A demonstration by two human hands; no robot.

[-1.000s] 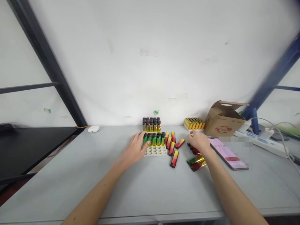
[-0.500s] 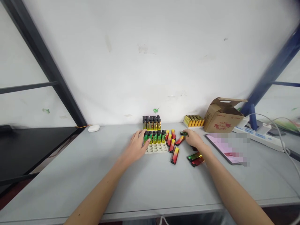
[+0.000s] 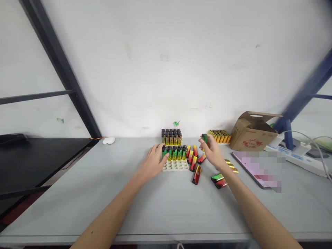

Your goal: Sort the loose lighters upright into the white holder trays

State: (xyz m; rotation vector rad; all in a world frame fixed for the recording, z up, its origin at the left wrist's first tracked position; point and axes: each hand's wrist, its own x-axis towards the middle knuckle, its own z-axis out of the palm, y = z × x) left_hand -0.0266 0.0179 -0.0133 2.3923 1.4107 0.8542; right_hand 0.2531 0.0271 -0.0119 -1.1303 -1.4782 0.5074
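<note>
My right hand (image 3: 214, 150) pinches a green-and-yellow lighter (image 3: 204, 138), upright above the table with its dark end on top. My left hand (image 3: 153, 162) lies at the left end of a white tray (image 3: 176, 166) with round holes. Its thumb reaches in front of the leftmost lighter and its fingers are apart along the side. Several green-and-yellow lighters (image 3: 175, 152) with black tops stand in the tray's back part; holes show at the front. Loose red-and-yellow lighters (image 3: 197, 174) lie right of the tray. Another green lighter (image 3: 217, 177) lies by my right forearm.
Behind the tray stand gold lighters (image 3: 171, 138) with black tops. A second tray of yellow-gold lighters (image 3: 220, 136) is beside an open cardboard box (image 3: 252, 136). Further right are a phone-like tablet (image 3: 255, 169) and a power strip (image 3: 298, 159). A white case (image 3: 108, 140) lies at the left.
My right hand has lifted the green lighter and turned it from lying to upright. My left hand stays by the tray. The camera view has shifted slightly.
</note>
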